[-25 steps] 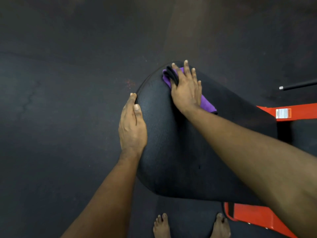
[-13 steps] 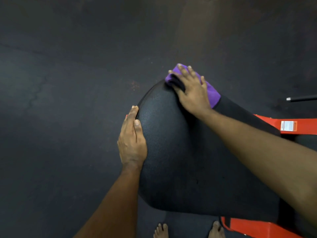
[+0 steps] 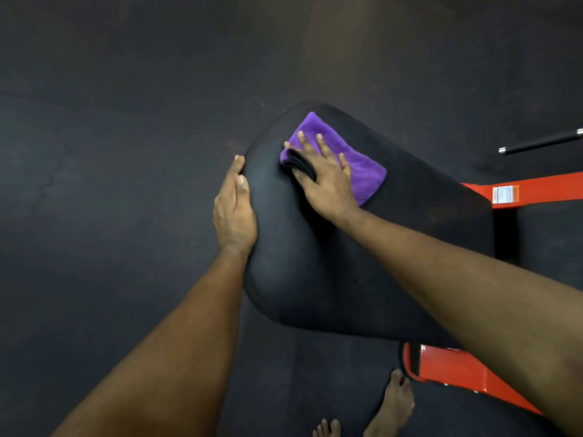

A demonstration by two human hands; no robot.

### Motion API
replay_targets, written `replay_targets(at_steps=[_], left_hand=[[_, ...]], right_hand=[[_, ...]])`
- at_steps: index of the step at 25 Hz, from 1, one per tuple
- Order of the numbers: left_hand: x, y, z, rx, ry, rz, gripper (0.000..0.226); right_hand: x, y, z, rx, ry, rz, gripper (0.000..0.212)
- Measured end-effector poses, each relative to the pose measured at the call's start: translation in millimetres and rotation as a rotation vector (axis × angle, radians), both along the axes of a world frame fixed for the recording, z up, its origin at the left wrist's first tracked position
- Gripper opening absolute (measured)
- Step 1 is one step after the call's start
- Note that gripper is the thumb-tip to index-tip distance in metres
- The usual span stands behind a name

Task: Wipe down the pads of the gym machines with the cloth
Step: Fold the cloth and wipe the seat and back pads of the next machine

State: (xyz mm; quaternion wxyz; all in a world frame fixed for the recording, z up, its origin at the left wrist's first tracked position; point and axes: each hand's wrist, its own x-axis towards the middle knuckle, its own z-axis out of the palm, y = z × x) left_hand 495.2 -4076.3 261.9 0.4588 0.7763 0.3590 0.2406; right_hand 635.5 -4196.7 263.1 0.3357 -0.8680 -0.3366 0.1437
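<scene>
A large black padded bench pad (image 3: pixel 331 263) fills the middle of the head view, lying at a slant. A purple cloth (image 3: pixel 362 171) with a black edge lies flat on the pad's far end. My right hand (image 3: pixel 321 175) presses on the cloth with straight, spread fingers, and the cloth's black folded corner bunches under the thumb. My left hand (image 3: pixel 235 209) rests on the pad's left edge, its fingers lying along the rim.
An orange steel frame (image 3: pixel 542 187) carries the pad, with another orange part (image 3: pixel 463 373) low at the right. A black bar with a metal tip (image 3: pixel 539 141) lies on the dark rubber floor (image 3: pixel 110 184). My bare feet (image 3: pixel 391 405) stand below the pad.
My right hand and the cloth slid back from the pad's far tip toward me, and the cloth now lies spread flatter. My left hand has kept its place on the pad's edge.
</scene>
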Motion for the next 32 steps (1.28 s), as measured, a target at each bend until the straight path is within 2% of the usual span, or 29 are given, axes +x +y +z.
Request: replay_targets(at_steps=[3,6,8,11,13,15,17,22,24,28,32], left_hand=[[-5.3,12.4,-10.8,-0.179,-0.077,-0.091,0.047],[-4.6,18.2,-5.3,-0.237,0.028,-0.146,0.049],[-11.7,12.9,4.0,-0.189,0.123,-0.145,0.05],[-30.0,-10.4,12.7,-0.015,0.249,-0.146,0.053],[-45.2,-34.7,15.3,-0.001,0.292,-0.101,0.055],[-55.0,-57.4,17.2,-0.02,0.351,-0.001,0.055],[-61.9,-74.0,16.2,0.006,0.37,0.079,0.053],[-67.7,-87.8,13.7,0.056,0.315,0.172,0.051],[-66.5,-93.2,12.2,0.081,0.276,0.223,0.049],[-65.5,-89.9,-4.7,0.153,0.206,0.29,0.047],[-65.7,-78.3,-22.0,0.161,0.102,0.3,0.045]], right_hand=[[-60.6,-23.2,-2.6,0.029,-0.022,0.051,0.05],[-120.8,-48.7,-7.9,0.048,-0.061,0.067,0.049],[-159.5,-68.9,-9.7,0.04,-0.074,0.102,0.051],[-202.5,-108.3,-16.0,0.012,-0.159,0.208,0.061],[-216.4,-138.5,-25.2,-0.01,-0.212,0.259,0.068],[-218.3,-160.8,-36.8,-0.018,-0.207,0.227,0.068],[-222.3,-173.8,-42.8,0.027,-0.127,0.095,0.057],[-186.4,-173.8,-15.2,0.392,0.205,-0.406,0.032],[-152.7,-170.3,6.6,0.467,0.242,-0.405,0.018],[-100.4,-150.6,36.8,0.516,0.196,-0.223,0.039],[-73.3,-128.6,29.8,0.557,0.048,-0.158,0.037]])
